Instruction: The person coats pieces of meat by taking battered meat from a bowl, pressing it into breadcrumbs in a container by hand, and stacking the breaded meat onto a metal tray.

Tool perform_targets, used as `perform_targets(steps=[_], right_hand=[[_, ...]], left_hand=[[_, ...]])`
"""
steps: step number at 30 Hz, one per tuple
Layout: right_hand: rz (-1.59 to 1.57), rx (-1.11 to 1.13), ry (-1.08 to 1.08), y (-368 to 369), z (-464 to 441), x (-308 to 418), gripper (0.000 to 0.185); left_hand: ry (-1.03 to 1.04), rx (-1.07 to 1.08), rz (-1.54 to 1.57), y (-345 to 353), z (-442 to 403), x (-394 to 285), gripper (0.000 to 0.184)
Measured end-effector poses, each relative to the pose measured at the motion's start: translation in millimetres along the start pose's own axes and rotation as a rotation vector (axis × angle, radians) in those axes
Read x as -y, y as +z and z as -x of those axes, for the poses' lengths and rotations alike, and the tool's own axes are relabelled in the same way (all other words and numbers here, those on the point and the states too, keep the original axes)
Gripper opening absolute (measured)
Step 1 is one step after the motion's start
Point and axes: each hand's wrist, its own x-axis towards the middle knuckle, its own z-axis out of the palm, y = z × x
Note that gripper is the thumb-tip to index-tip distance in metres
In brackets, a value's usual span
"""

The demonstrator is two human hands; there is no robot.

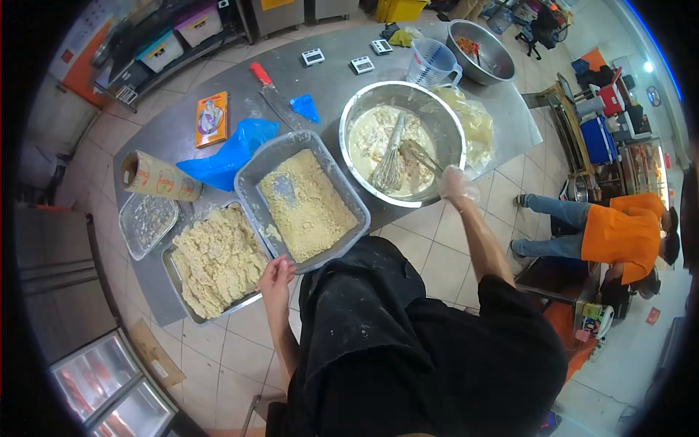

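My right hand (459, 186), in a clear plastic glove, is closed at the rim of a large steel bowl (459, 131). It grips the end of metal tongs (421, 155) that reach into a pale, creamy mix with pieces in it. A wire whisk (388, 167) leans in the same bowl. My left hand (277, 280) is by the near corner of a grey tub (251, 191) of crumbly yellowish coating, its fingers curled together. Whether they hold anything is too small to tell. Left of it, a metal tray (251, 298) is heaped with coated pieces.
Around the steel table (218, 76) stand a red-handled knife (271, 93), blue bag (237, 151), orange box (212, 119), wrap roll (162, 177), clear container (148, 224), measuring jug (432, 64) and second bowl (491, 54). A person in orange (619, 233) stands at the right.
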Motion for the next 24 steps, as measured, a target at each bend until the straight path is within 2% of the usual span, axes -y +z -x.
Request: perform_targets(steps=[1, 4, 7, 10, 11, 14, 17, 21, 24], right_hand=[[0.049, 0.026, -0.063, 0.8, -15.2, -15.4, 0.019], [0.090, -0.267, -0.298, 7.5, -58.3, -64.4, 0.018], [0.162, -0.210, -0.467, -69.5, -47.0, -31.1, 0.017], [0.298, -0.265, -0.475, -44.4, -69.3, -14.8, 0.016], [0.352, -0.150, -0.445, -43.8, -73.2, -2.5, 0.016], [0.353, -0.186, -0.510, -12.5, -89.3, 6.1, 0.017], [0.478, -0.131, -0.525, 19.7, -104.5, 6.3, 0.018], [0.386, -0.084, -0.443, -3.5, -93.1, -3.1, 0.019], [0.290, -0.076, -0.381, -49.3, -57.9, -5.4, 0.023]], left_hand=[[0.012, -0.012, -0.009, -2.8, -1.1, 1.1, 0.031], [0.057, -0.060, -0.006, -14.4, -4.8, 1.4, 0.030], [0.043, -0.113, 0.009, -22.5, -8.5, -0.8, 0.029], [0.081, -0.106, -0.025, -24.1, -15.8, -7.0, 0.029], [0.092, -0.101, -0.027, -22.3, -16.5, -9.9, 0.029], [0.116, -0.085, -0.012, -17.8, -19.5, -11.5, 0.029], [0.115, -0.056, 0.008, -11.2, -22.7, -5.8, 0.029], [0.118, -0.055, 0.006, -7.0, -15.6, -8.6, 0.029], [0.104, -0.095, 0.044, -14.4, -8.5, -3.2, 0.028]])
